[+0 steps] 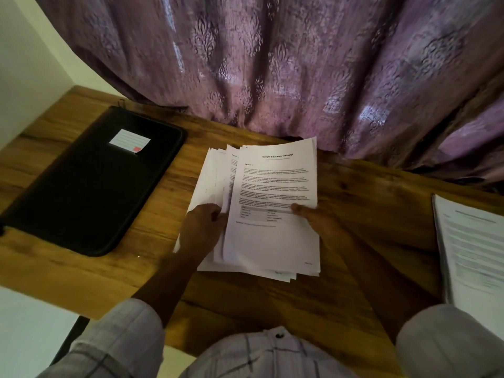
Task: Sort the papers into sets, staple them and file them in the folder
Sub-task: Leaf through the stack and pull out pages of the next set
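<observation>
Both hands grip one loose stack of white papers (pixel 272 249) at mid-table, close to the body. Well left of the left hand (pixel 203 227) lies a black folder (pixel 92 186): flat, closed, rectangular w/ rounded corners and a matte cover. A small white lined label (pixel 129 139) w/ a red patch at one corner sits on its far end.

Left hand: fingers curled round the stack's left edge, where the sheets are fanned out & uneven. The top pg (pixel 272 186) is printed w/ a bold heading, "Sample Education Transcript", then text blocks & a small grid lower down; the rest is too blurred to read.

Right hand (pixel 317 218) pinches the stack's right edge, thumb flat on the top pg beside the grid, fingers hidden underneath. Can't tell if the stack rests on the wood or is lifted off it.

Well right of the right hand, at the frame edge, a second pile of printed sheets (pixel 474 249) lies flat, edges fairly square.

The table (pixel 368 192) is warm brown wood w/ visible grain. Beyond both hands hangs a purple curtain (pixel 272 64), shiny, damask-patterned, in deep folds, its hem at the table's far edge.
</observation>
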